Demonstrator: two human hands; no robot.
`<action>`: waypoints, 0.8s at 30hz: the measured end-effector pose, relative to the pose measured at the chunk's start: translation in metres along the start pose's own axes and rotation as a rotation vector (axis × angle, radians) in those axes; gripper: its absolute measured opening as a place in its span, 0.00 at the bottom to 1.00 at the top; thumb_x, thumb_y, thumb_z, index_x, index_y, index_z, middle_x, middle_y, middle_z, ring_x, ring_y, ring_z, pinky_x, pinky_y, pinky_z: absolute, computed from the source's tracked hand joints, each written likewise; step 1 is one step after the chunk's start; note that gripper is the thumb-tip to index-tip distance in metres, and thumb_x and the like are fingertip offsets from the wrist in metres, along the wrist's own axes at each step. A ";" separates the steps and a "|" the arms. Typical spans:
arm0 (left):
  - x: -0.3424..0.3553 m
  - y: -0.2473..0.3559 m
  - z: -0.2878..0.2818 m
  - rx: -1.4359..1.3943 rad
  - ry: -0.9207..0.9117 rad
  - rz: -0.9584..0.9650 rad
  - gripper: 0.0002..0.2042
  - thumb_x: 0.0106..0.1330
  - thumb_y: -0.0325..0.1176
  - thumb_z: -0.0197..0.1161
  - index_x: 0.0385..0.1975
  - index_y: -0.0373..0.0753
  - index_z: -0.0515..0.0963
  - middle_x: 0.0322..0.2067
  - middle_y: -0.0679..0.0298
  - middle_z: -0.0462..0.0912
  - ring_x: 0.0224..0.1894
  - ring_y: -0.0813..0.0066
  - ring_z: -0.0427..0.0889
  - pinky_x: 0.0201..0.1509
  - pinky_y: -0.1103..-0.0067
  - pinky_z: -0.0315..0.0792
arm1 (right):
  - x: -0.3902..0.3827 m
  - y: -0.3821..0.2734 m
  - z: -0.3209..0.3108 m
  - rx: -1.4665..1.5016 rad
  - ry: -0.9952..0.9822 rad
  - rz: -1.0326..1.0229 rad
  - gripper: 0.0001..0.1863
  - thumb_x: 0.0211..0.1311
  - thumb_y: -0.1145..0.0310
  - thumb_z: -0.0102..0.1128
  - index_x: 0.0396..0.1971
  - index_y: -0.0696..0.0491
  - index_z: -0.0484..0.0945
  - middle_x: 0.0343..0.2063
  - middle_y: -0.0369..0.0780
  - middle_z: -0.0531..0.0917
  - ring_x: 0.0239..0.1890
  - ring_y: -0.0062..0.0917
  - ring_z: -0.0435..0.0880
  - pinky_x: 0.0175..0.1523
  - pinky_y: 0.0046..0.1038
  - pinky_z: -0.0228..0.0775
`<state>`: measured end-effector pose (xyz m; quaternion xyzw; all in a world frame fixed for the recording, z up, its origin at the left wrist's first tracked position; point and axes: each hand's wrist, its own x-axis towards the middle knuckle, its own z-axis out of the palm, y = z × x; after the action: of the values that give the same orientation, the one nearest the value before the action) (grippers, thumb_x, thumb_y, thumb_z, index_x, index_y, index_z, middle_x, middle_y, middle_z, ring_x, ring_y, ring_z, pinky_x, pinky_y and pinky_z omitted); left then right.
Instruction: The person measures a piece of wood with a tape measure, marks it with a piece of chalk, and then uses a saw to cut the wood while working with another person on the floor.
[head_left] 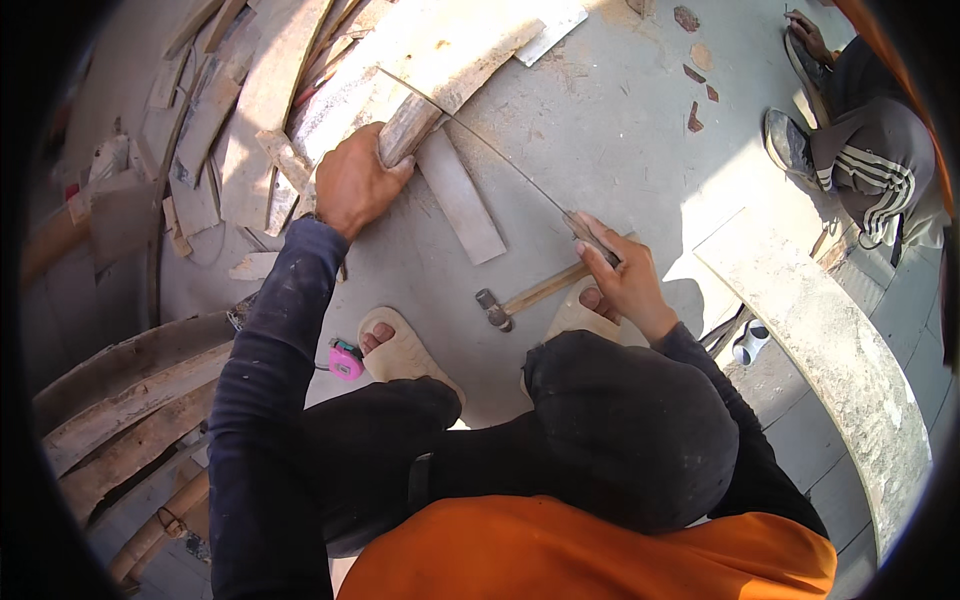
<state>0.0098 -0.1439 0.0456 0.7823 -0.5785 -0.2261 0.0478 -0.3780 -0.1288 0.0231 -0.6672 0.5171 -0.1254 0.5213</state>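
Note:
My left hand [360, 182] is closed around the near end of a wooden board [415, 128], its fingers wrapped over the edge. My right hand [625, 275] grips the handle of a handsaw [512, 162], whose blade shows almost edge-on as a thin dark line. That blade lies across the board just beyond my left hand. Under the board, a short pale plank [460, 200] slants toward me on the floor. A hammer [545, 290] lies between my feet, its handle partly behind my right hand.
Loose planks and scraps [255, 130] pile up at the left. A pink tape measure [346, 360] sits beside my left sandal. To the right rests a long wide board [830, 340]. Another person's leg [870, 160] and shoes are at the upper right, near several brown fragments [694, 74].

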 end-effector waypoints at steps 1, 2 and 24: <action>0.003 0.000 0.002 -0.004 0.010 0.028 0.28 0.60 0.44 0.74 0.55 0.30 0.83 0.44 0.41 0.89 0.47 0.43 0.89 0.57 0.59 0.81 | -0.014 0.009 -0.007 0.001 0.024 -0.006 0.24 0.74 0.60 0.65 0.63 0.57 0.82 0.53 0.57 0.88 0.50 0.45 0.92 0.57 0.32 0.80; 0.005 0.002 0.000 -0.008 0.013 0.056 0.28 0.60 0.44 0.74 0.55 0.30 0.83 0.44 0.41 0.89 0.47 0.43 0.90 0.57 0.59 0.81 | -0.026 0.009 -0.011 0.004 0.047 -0.004 0.24 0.74 0.60 0.65 0.63 0.57 0.82 0.52 0.57 0.88 0.50 0.45 0.91 0.58 0.32 0.80; 0.004 -0.012 -0.004 -0.063 -0.004 -0.013 0.30 0.59 0.43 0.73 0.58 0.28 0.81 0.46 0.39 0.88 0.49 0.42 0.89 0.58 0.59 0.80 | 0.003 -0.014 0.004 -0.083 0.032 -0.116 0.26 0.74 0.63 0.67 0.66 0.59 0.80 0.49 0.56 0.90 0.51 0.41 0.92 0.57 0.35 0.80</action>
<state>0.0230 -0.1443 0.0445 0.7837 -0.5659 -0.2462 0.0699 -0.3663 -0.1303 0.0318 -0.7151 0.4907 -0.1442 0.4766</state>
